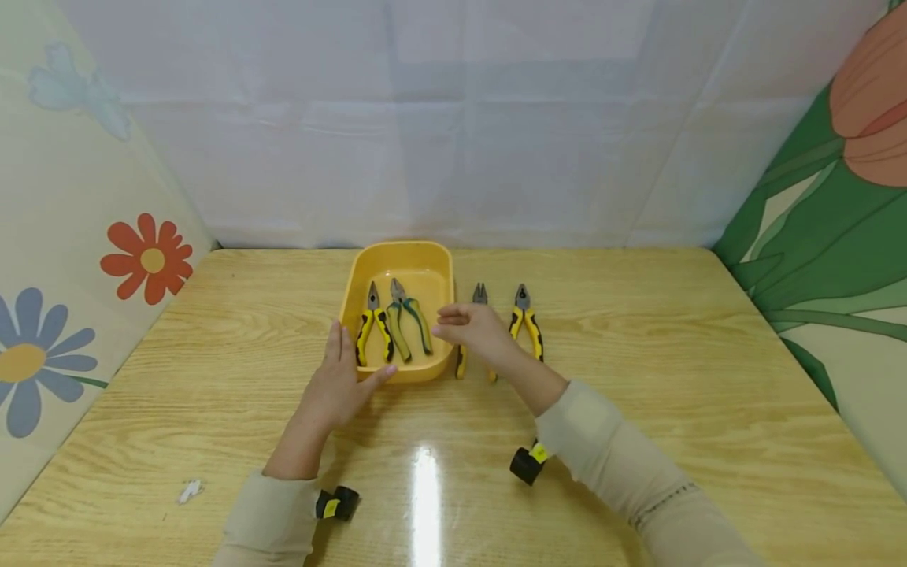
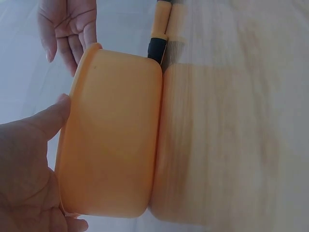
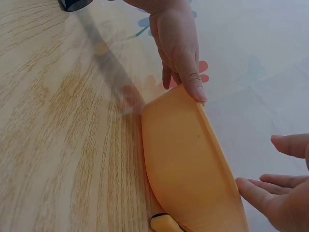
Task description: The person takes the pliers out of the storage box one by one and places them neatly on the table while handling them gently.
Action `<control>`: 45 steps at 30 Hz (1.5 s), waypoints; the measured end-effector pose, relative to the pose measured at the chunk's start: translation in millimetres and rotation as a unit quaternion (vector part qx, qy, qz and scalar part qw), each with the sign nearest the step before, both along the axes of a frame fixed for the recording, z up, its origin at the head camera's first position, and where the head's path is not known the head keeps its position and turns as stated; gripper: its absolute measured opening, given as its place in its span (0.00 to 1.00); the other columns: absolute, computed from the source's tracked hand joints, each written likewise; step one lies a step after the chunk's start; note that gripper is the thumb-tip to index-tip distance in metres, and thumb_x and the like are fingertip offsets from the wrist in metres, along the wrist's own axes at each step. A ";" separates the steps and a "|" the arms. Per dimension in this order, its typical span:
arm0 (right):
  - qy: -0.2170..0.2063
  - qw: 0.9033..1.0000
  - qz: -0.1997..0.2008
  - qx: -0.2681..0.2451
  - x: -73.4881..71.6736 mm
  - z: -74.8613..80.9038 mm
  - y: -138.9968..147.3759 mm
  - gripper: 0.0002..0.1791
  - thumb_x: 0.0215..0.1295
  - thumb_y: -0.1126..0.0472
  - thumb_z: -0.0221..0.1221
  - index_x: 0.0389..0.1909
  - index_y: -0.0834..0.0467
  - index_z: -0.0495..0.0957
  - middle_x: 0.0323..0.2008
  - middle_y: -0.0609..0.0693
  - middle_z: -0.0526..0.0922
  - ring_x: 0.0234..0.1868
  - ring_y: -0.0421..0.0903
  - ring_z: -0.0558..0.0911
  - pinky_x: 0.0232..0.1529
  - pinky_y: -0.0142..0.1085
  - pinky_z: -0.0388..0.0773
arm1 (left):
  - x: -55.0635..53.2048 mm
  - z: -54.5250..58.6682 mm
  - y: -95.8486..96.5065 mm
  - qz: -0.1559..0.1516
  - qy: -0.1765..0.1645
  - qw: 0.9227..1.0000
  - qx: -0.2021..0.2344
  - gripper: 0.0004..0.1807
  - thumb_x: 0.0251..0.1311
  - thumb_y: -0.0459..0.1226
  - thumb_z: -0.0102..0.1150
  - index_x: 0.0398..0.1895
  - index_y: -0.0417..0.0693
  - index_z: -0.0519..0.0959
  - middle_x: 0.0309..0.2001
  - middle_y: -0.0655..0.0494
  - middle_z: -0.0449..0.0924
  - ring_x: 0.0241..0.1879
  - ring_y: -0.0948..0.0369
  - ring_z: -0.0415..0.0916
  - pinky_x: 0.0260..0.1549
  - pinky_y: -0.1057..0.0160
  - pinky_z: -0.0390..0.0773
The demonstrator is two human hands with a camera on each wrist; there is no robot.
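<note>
A yellow plastic tub (image 1: 414, 376) stands on the table. My left hand (image 1: 336, 387) holds its near left corner, the thumb along the front rim and the fingers against the left wall. Inside lie long-nose pliers (image 1: 364, 335) with yellow and black handles and combination pliers (image 1: 399, 335) with green and yellow handles. Over the tub's right rim hovers my right hand (image 1: 478, 335), palm facing inward, fingers extended and nothing in them. It partly hides a pair of pliers (image 1: 480, 294) beside the tub. Farther right lie yellow-and-black combination pliers (image 1: 523, 297).
The wooden table (image 1: 659, 346) meets a white cloth backdrop (image 1: 531, 157) at its far edge, with flower-printed panels on both sides. A small white scrap (image 1: 190, 491) lies near left. Black wrist cameras, left (image 1: 345, 502) and right (image 1: 526, 466), hang from the sleeves.
</note>
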State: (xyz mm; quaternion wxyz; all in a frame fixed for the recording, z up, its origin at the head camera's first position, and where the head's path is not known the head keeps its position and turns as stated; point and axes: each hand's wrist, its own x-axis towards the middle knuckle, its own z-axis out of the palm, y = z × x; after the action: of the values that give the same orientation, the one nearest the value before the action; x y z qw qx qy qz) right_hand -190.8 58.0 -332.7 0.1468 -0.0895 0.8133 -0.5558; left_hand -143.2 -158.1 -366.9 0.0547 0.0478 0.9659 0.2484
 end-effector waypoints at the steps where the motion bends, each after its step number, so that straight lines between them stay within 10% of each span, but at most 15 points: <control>1: 0.001 1.000 0.001 0.004 -0.3 0.2 -0.9 0.25 0.55 0.56 0.58 0.53 0.62 0.69 0.47 0.52 0.75 0.48 0.47 0.72 0.47 0.37 0.70 | 0.0 -0.3 0.0 0.000 0.001 1.000 0.000 0.55 0.51 0.65 0.38 0.63 0.32 0.30 0.64 0.42 0.19 0.59 0.37 0.42 0.52 0.42 0.53; 45: 0.004 0.994 -0.002 0.108 -18.4 -4.3 -33.6 0.24 0.53 0.58 0.59 0.51 0.63 0.70 0.43 0.54 0.75 0.41 0.46 0.76 0.37 0.33 0.74 | 0.3 0.6 -0.3 -0.004 -0.003 1.000 0.000 0.54 0.52 0.64 0.37 0.63 0.32 0.30 0.63 0.42 0.17 0.60 0.39 0.38 0.52 0.43 0.53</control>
State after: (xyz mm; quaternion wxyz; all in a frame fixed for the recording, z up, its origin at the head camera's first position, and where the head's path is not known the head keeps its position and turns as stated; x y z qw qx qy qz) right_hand -209.2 24.4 -337.0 0.1513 -0.0742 0.8696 -0.4642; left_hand -142.9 -158.4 -366.3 0.0592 0.0512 0.9655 0.2484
